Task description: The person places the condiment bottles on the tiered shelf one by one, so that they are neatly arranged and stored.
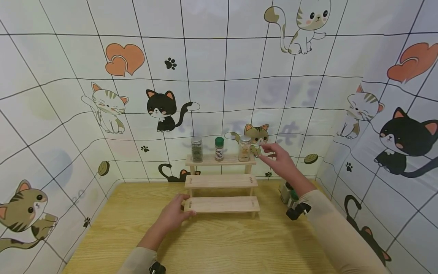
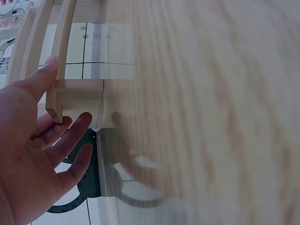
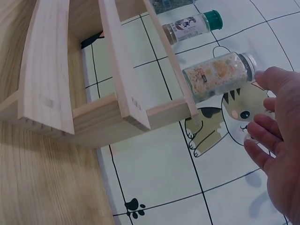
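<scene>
A three-step wooden shelf rack (image 1: 221, 181) stands on the table against the tiled backdrop. My left hand (image 1: 173, 214) holds the left end of its lowest step, thumb on the top face and fingers around the end. On the top step stand a glass jar of dried green herbs (image 1: 197, 150), a small green-capped spice bottle (image 1: 219, 149) and a glass jar of pale orange flakes (image 1: 244, 149). Just right of the flake jar is my right hand (image 1: 282, 163), fingers loosely spread and holding nothing. In the right wrist view, its thumb is close to that jar's metal lid (image 3: 250, 65).
Behind my right forearm, more spice containers (image 1: 284, 193) stand on the table, partly hidden by the sleeve. The wood-grain table (image 1: 222, 243) meets a cat-patterned sheet (image 1: 205, 57) at the back and sides.
</scene>
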`<state>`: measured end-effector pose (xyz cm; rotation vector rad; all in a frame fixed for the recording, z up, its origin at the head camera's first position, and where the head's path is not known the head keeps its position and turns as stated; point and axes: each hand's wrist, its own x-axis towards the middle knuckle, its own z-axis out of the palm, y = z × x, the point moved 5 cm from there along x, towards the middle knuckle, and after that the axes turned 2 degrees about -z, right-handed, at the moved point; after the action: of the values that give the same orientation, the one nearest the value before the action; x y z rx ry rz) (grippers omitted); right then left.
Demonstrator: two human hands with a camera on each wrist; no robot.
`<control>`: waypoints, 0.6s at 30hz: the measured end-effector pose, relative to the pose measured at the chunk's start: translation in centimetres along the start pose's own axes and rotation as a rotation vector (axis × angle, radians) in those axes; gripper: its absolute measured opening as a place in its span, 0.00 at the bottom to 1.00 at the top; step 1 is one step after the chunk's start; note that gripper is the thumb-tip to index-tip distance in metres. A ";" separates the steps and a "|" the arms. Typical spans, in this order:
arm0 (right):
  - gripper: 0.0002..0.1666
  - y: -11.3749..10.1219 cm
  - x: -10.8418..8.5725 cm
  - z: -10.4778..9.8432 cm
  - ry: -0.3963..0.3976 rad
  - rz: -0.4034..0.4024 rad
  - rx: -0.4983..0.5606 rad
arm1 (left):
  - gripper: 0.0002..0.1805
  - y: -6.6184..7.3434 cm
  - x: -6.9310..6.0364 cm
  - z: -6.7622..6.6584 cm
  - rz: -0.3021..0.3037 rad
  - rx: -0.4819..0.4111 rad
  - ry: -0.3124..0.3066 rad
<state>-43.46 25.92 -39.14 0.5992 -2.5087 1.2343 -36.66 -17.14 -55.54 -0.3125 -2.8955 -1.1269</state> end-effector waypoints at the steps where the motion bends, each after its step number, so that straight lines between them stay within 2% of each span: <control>1: 0.34 0.1 -0.3 -0.2 -0.001 -0.001 -0.008 | 0.39 0.0 0.0 0.0 0.002 -0.001 0.001; 18: 0.27 2.3 -7.1 -3.3 0.046 0.017 -0.177 | 0.40 0.4 -0.3 -0.3 0.005 0.006 -0.002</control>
<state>-38.11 31.53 -41.72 0.5013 -2.5539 1.0050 -36.29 -17.12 -55.07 -0.3198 -2.8974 -1.1179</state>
